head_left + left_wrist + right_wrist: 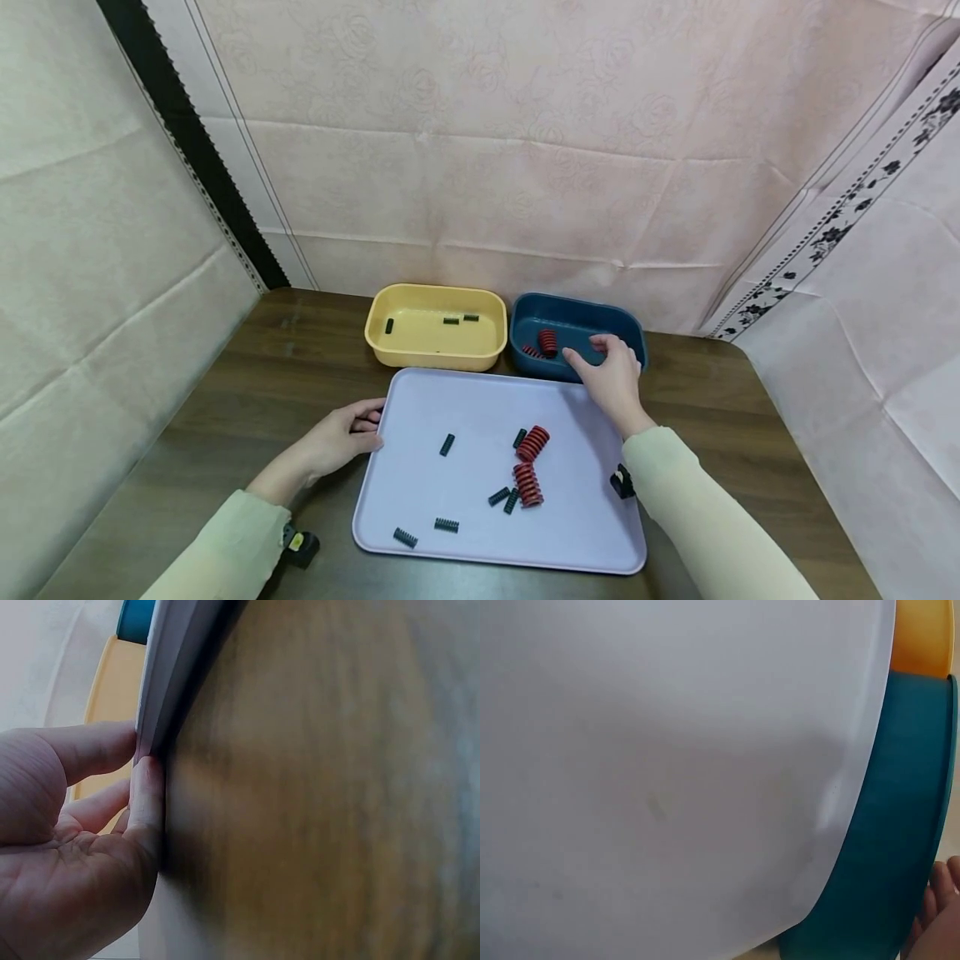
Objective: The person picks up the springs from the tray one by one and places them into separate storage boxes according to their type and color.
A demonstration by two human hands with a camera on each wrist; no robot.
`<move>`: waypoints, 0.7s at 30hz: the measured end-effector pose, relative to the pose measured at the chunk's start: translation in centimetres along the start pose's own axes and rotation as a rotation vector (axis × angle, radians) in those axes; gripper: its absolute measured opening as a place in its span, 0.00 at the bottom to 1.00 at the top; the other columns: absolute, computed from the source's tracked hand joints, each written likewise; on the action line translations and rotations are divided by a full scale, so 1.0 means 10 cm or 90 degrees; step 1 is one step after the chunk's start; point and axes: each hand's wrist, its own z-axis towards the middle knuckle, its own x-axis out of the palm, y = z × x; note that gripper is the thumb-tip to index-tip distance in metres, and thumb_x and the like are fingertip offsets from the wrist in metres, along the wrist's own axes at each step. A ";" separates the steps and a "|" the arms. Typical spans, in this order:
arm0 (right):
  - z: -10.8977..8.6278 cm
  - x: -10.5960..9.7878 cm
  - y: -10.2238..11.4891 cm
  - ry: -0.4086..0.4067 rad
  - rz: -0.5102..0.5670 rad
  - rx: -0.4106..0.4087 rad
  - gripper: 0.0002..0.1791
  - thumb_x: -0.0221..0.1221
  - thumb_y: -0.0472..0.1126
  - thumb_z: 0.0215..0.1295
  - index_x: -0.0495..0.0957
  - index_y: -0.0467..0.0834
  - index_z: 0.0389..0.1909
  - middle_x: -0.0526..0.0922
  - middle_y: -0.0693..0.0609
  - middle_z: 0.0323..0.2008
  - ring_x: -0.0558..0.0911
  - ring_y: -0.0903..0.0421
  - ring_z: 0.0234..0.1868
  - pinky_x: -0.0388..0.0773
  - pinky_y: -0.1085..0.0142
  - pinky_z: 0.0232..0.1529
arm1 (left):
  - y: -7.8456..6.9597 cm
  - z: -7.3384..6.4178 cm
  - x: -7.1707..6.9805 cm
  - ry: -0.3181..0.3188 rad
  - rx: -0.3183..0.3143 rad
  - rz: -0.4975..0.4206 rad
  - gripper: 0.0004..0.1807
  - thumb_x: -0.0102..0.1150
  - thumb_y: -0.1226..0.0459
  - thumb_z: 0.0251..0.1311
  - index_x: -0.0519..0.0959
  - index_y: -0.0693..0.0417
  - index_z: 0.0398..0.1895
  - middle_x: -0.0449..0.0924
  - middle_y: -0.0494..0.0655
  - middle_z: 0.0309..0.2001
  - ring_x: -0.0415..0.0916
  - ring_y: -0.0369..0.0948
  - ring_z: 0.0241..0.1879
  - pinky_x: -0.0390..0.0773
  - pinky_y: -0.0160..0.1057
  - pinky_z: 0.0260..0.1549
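My left hand (341,442) grips the left rim of a pale lavender tray (450,417), its thumb and fingertips at the edge in the left wrist view. My right hand (615,379) hovers over the dark blue bin (577,307), thumb and forefinger spread with nothing between them. Inside that bin are a thick red coil spring (548,342) and a second red spring (532,352). Two more red springs lie on the tray, an upper one (532,443) and a lower one (528,485). Several small dark green springs (446,525) are scattered around them.
A yellow bin (435,361) stands left of the blue one, behind the tray, with three small dark green springs in it. All rest on a brown wooden table (705,417). Pale fabric (480,200) hangs at the table's back and sides.
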 end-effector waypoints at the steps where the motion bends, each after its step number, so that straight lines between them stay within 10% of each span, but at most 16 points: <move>1: -0.01 0.01 0.01 -0.005 0.004 -0.013 0.34 0.64 0.63 0.57 0.74 0.41 0.54 0.77 0.43 0.51 0.68 0.46 0.56 0.54 0.46 0.60 | 0.00 0.00 0.00 0.001 0.002 0.002 0.33 0.61 0.69 0.62 0.64 0.56 0.70 0.70 0.53 0.55 0.70 0.47 0.52 0.74 0.44 0.47; 7: -0.12 0.07 0.13 0.012 0.024 -0.088 0.28 0.65 0.63 0.56 0.77 0.47 0.49 0.79 0.50 0.47 0.71 0.52 0.52 0.62 0.51 0.55 | -0.01 -0.01 -0.01 0.002 0.003 0.009 0.32 0.61 0.68 0.63 0.64 0.54 0.70 0.70 0.52 0.55 0.70 0.46 0.52 0.74 0.43 0.48; 21: -0.42 0.23 0.36 0.294 0.004 -0.089 0.30 0.70 0.61 0.51 0.78 0.47 0.50 0.80 0.54 0.42 0.74 0.54 0.49 0.73 0.54 0.51 | -0.01 -0.02 0.00 0.008 0.015 0.000 0.32 0.61 0.68 0.62 0.64 0.56 0.70 0.71 0.53 0.55 0.70 0.47 0.53 0.74 0.43 0.47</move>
